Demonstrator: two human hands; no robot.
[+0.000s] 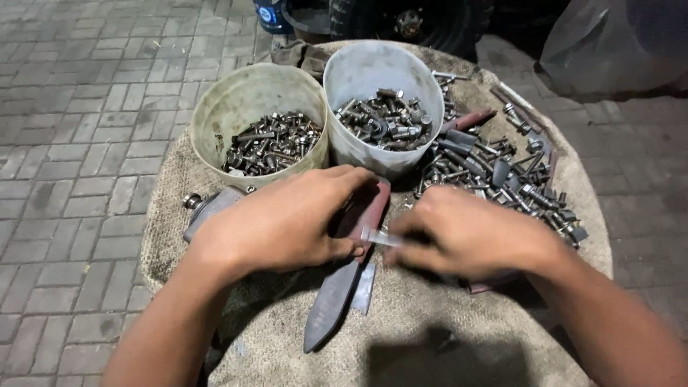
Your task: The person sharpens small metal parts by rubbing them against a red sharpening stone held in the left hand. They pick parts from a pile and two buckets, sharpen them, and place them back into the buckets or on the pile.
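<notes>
My left hand (287, 218) and my right hand (466, 233) meet at the middle of a burlap-covered round surface (430, 337). Between their fingertips is a small pale rod-like piece (380, 237), blurred; both hands pinch it. Under my left hand lies a long dark reddish metal strip (337, 290) with a pointed end, and a smaller grey flat piece (364, 290) beside it. A grey metal part with a bolt (204, 208) sticks out left of my left wrist.
Two pale plastic buckets (244, 97) (373, 68) with several bolts and nuts stand at the back. A heap of loose bolts and metal pieces (502, 175) spreads at the right. Brick paving (79, 143) surrounds the surface; a vehicle wheel (408, 21) is behind.
</notes>
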